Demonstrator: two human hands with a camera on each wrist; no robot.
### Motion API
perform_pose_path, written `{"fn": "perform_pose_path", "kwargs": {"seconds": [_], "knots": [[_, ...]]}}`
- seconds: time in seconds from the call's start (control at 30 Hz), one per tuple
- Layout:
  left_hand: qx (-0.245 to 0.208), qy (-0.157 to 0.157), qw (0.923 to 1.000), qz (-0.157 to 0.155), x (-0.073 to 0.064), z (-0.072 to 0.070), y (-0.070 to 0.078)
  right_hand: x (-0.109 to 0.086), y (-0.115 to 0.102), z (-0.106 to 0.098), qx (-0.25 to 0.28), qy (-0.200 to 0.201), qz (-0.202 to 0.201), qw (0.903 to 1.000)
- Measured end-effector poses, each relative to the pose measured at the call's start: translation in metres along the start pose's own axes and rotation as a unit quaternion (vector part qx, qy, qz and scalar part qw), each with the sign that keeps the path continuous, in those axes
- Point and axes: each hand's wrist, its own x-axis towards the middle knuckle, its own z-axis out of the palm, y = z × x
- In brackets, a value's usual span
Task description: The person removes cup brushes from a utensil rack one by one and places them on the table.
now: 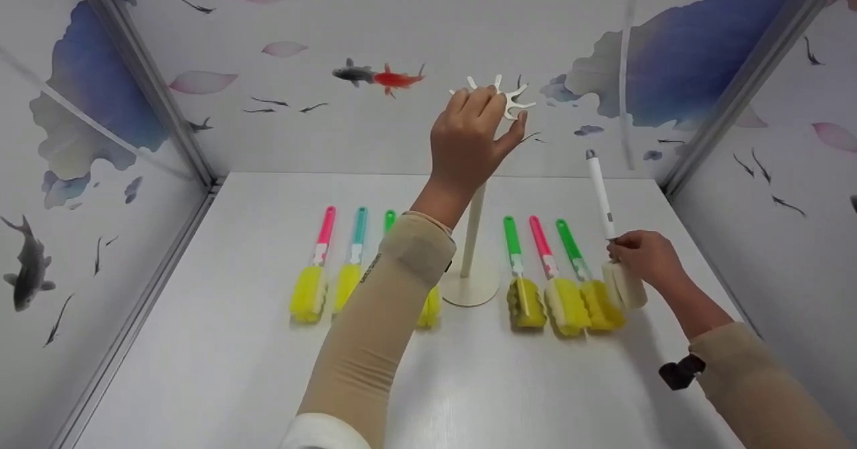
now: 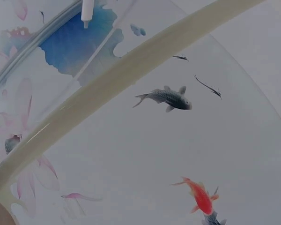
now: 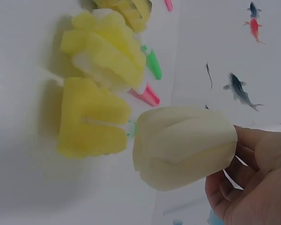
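A cream stand has a long pole [image 1: 473,235], a round base [image 1: 469,296] and a pronged top [image 1: 519,101]. My left hand [image 1: 466,134] grips that top, fingers over it and thumb at its right side. In the left wrist view the pole [image 2: 107,77] crosses diagonally. At the right, my right hand [image 1: 648,261] pinches a bottle brush [image 1: 600,195] at its neck, white handle pointing up and cream sponge head down. Seen from the right wrist, the sponge head [image 3: 185,145] is beside a yellow brush head [image 3: 91,119] on the table.
Right of the base lie yellow sponge brushes with green [image 1: 511,235], pink [image 1: 541,241] and green [image 1: 569,245] handles. Others, pink-handled [image 1: 325,228] and teal-handled [image 1: 359,228], lie to its left; my left forearm partly covers a green-handled one [image 1: 390,219]. Printed panels enclose the white table [image 1: 221,342].
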Motion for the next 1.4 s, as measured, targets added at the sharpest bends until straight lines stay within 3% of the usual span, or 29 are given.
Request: {"fn": "perform_pose_path", "kwargs": {"seconds": [0.33, 0.8, 1.4], "knots": [[-0.011, 0.006, 0.9999, 0.002, 0.001, 0.002, 0.001, -0.003, 0.021, -0.011, -0.07, -0.036, 0.039, 0.9961], [-0.009, 0.011, 0.9999, 0.001, 0.001, 0.001, 0.0, -0.003, 0.041, -0.021, -0.102, -0.074, 0.064, 0.99], [0.0, 0.002, 1.0, -0.006, 0.0, 0.0, 0.001, 0.0, 0.063, -0.002, -0.128, -0.106, 0.08, 0.9829]]}}
